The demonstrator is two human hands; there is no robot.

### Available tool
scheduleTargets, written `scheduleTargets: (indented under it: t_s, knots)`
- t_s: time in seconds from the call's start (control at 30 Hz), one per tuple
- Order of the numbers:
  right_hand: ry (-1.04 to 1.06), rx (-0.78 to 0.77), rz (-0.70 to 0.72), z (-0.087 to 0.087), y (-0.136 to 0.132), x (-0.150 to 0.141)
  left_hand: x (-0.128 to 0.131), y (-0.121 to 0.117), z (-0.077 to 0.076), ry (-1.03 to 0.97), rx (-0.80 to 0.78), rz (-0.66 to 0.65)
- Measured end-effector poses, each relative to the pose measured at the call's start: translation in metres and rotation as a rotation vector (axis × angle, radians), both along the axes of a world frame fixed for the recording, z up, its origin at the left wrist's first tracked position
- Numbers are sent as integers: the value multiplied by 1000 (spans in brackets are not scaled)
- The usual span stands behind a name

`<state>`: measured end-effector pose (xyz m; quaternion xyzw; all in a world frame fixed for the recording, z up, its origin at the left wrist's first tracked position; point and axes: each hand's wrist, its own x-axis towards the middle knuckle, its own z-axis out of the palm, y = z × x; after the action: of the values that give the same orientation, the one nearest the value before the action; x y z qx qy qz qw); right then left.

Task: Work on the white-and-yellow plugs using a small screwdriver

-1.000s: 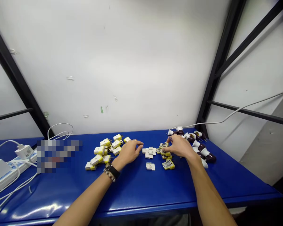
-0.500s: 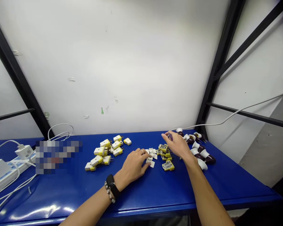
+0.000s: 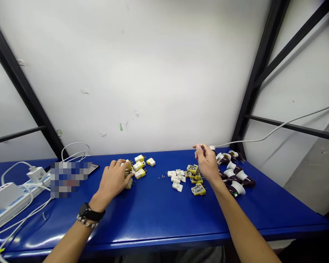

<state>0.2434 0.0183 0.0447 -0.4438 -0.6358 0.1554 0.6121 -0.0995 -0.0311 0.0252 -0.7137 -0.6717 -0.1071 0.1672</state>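
My left hand (image 3: 112,180) rests on the near edge of a pile of yellow-and-white electrical plugs (image 3: 135,166), its fingers curled over them. I cannot tell whether it grips one. My right hand (image 3: 207,163) is raised above the far end of a group of dark maroon and white lamp sockets (image 3: 234,173), its fingertips pinched on a small dark part. Between my hands lie white plug shells (image 3: 176,178), a few tiny screws (image 3: 161,177), and opened yellow plug bases (image 3: 199,190).
All of this sits on a blue padded table (image 3: 153,215). A power strip (image 3: 5,199) and charger (image 3: 36,174) with white cables lie at the left, beside a blurred patch (image 3: 68,179). Black shelf posts (image 3: 259,80) rise behind, and a white cable (image 3: 263,137) runs right.
My left hand has moved left from the white shells onto the yellow plug pile. My right hand has lifted and shifted right. Tiny screws now show on the table.
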Motion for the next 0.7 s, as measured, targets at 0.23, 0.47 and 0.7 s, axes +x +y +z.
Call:
scheduleTargets:
  t_s: [0.23, 0.47, 0.7]
  knots:
    - [98, -108, 74, 3, -7, -6, -55, 1, -4, -381, -270, 26]
    - [248, -135, 262, 7, -14, -14, -48, -16, -5, -650, -42, -6]
    - [154, -85, 431, -7, -33, -48, 56, -39, -28, -811, -181, -354]
